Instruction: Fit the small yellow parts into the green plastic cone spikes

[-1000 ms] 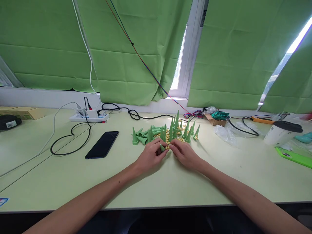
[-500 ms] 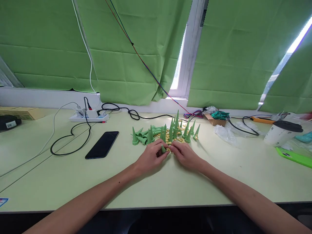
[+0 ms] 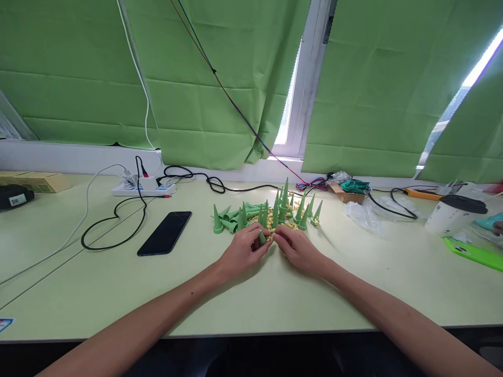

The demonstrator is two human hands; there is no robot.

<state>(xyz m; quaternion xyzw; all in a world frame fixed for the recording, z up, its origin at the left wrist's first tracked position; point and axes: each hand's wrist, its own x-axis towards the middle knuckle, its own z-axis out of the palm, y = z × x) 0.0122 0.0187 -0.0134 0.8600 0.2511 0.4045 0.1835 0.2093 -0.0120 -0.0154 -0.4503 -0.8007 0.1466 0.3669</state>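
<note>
My left hand point(image 3: 247, 248) is closed around a small green cone point(image 3: 262, 237), with tiny yellow bits at the cone's base. Close beside it, my right hand point(image 3: 299, 249) has its thumb and forefinger pinched at those bits; whatever is between these fingertips is too small to name. Just beyond both hands, several green cones point(image 3: 286, 196) stand upright among small yellow pieces point(image 3: 291, 225). More green cones point(image 3: 229, 224) lie on their sides at the left of the group.
A black phone point(image 3: 165, 233) lies left on the table point(image 3: 298, 303). Behind it are a power strip point(image 3: 167, 189) and looped cables. At right are plastic bags, a lidded cup point(image 3: 456, 214), a green phone point(image 3: 473, 253) and another person's hand point(image 3: 498, 228).
Another person's hand has come in at the right edge beside the blue-green bag. The cone in my left hand has shifted very slightly left.
</note>
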